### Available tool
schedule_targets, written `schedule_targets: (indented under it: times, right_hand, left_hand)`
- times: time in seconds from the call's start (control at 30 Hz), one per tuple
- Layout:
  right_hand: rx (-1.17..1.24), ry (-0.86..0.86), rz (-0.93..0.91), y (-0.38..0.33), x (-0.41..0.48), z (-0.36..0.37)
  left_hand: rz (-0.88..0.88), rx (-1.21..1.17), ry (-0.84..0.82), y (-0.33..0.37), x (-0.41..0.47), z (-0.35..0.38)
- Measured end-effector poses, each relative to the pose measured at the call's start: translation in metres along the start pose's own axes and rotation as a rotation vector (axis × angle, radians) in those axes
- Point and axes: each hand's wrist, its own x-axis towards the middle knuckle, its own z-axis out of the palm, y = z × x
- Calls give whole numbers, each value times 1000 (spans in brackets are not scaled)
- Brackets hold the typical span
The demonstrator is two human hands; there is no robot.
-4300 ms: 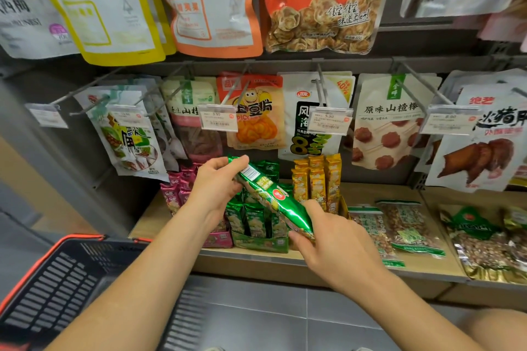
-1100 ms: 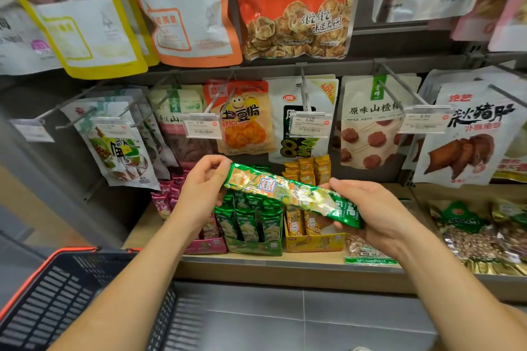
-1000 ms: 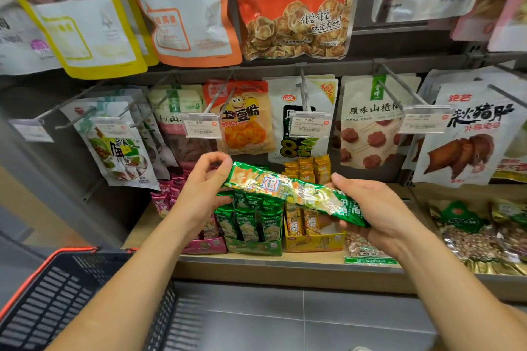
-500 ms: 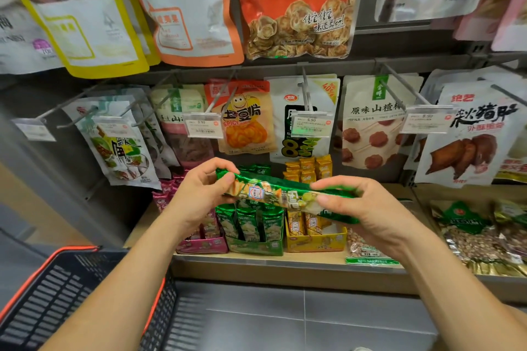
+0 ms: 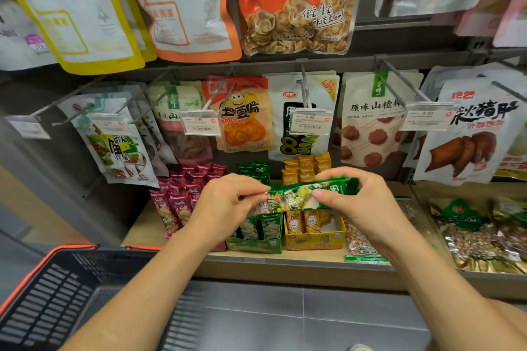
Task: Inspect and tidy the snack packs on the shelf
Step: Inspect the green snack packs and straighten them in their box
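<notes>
Two hands hold one long green snack pack (image 5: pixel 296 198) roughly level above the front of the wooden shelf (image 5: pixel 142 232), near the centre of the view. Left hand (image 5: pixel 225 202): grip closed on the pack's 9 o'clock end, thumb and fingertips pinching the wrapper. Right hand (image 5: pixel 356 205): grip closed on the 3 o'clock half, thumb in front, fingers curled over the top edge. At 6 o'clock from the pack stand a green display box (image 5: pixel 256 245) and, just beside it at 3 o'clock, a yellow display box (image 5: pixel 313 241), both holding upright packs. Pink packs (image 5: pixel 176 196) stand at 9 o'clock of the green box. Flat bags of nuts (image 5: pixel 473 239) lie on the shelf at 3 o'clock. Pouches (image 5: pixel 370 122) hang on pegs at 12 o'clock, with price tags (image 5: pixel 202 125) at the peg tips. A black basket (image 5: pixel 51 293) with an orange rim sits at 7 o'clock, below the shelf.
</notes>
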Motion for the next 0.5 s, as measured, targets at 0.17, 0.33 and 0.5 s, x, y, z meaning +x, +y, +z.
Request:
schedule_targets:
  times: [0.17,0.33,0.5]
  right_hand:
    - [301,46,-12,0,3,4]
    - [316,11,43,3,5,6]
    - [181,-83,28,6,5,9]
  left_hand:
    - [-121,-71,37,11,-3,18]
    - [-251,-186,-122,16,-4,33]
    - [-302,-441,-216,28,-2,40]
